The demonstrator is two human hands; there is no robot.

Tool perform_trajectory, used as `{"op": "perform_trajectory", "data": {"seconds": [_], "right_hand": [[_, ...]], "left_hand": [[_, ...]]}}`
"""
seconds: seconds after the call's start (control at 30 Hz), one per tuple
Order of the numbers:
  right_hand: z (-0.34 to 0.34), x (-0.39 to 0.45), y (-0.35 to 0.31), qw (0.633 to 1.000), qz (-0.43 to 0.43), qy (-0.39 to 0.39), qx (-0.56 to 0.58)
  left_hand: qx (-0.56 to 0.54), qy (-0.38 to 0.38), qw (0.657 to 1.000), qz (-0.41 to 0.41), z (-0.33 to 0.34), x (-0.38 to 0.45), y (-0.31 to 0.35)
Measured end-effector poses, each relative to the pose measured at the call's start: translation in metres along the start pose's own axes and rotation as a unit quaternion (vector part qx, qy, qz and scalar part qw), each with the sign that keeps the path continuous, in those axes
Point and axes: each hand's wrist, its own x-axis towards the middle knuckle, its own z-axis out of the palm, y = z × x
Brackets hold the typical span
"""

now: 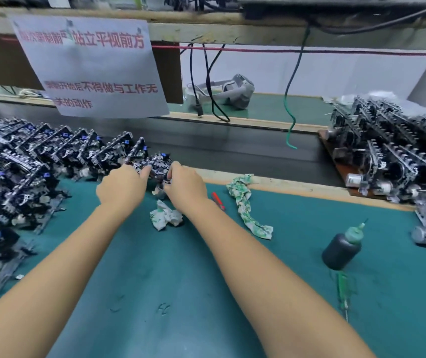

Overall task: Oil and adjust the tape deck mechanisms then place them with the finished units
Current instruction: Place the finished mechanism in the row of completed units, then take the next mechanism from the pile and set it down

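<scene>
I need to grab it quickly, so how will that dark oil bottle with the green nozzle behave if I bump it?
The oil bottle stands upright on the mat, round and narrow-topped, so it would probably tip, then roll. It looks like soft plastic, likely light.

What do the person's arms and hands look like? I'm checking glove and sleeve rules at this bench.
Both forearms are bare as far as the frame shows: no sleeves in view. The left hand and right hand wear no gloves. No watch, bracelet or wrist strap shows on either wrist. Rings cannot be told, since the fingers are mostly hidden.
</scene>
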Motion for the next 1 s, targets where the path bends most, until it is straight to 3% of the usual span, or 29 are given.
{"op": "perform_trajectory", "data": {"seconds": [0.1,0.17,0.23,0.37,0.43,0.6,0.7,0.87,1.0], "right_hand": [[0.011,0.006,0.001,1.0,-0.003,-0.015,0.0],[0.014,0.008,0.004,1.0,-0.018,-0.016,-0.008],[0.015,0.007,0.006,0.999,-0.027,-0.018,0.0],[0.013,0.003,0.012,0.999,-0.024,-0.024,0.009],[0.01,0.0,0.015,0.999,-0.029,-0.031,0.004],[-0.009,-0.01,0.028,0.998,-0.027,-0.014,0.046],[-0.025,-0.022,0.039,0.995,-0.014,0.034,0.088],[-0.059,-0.063,0.061,0.961,0.05,0.172,0.212],[-0.086,-0.114,0.086,0.949,0.109,0.161,0.248]], "left_hand": [[-0.128,-0.057,0.989,-0.057,0.013,0.015,-0.001],[-0.326,-0.107,0.933,-0.108,0.019,0.018,0.001],[-0.444,-0.13,0.874,-0.152,0.022,0.017,0.002],[-0.487,-0.152,0.834,-0.208,0.027,0.019,0.008],[-0.486,-0.15,0.833,-0.216,0.025,0.02,0.011],[-0.5,-0.15,0.836,-0.169,0.021,0.011,0.021],[-0.53,-0.157,0.823,-0.13,0.012,-0.005,0.024],[-0.525,-0.193,0.829,0.012,-0.008,-0.042,0.022],[-0.491,-0.229,0.833,0.112,-0.003,-0.089,0.022]]}}
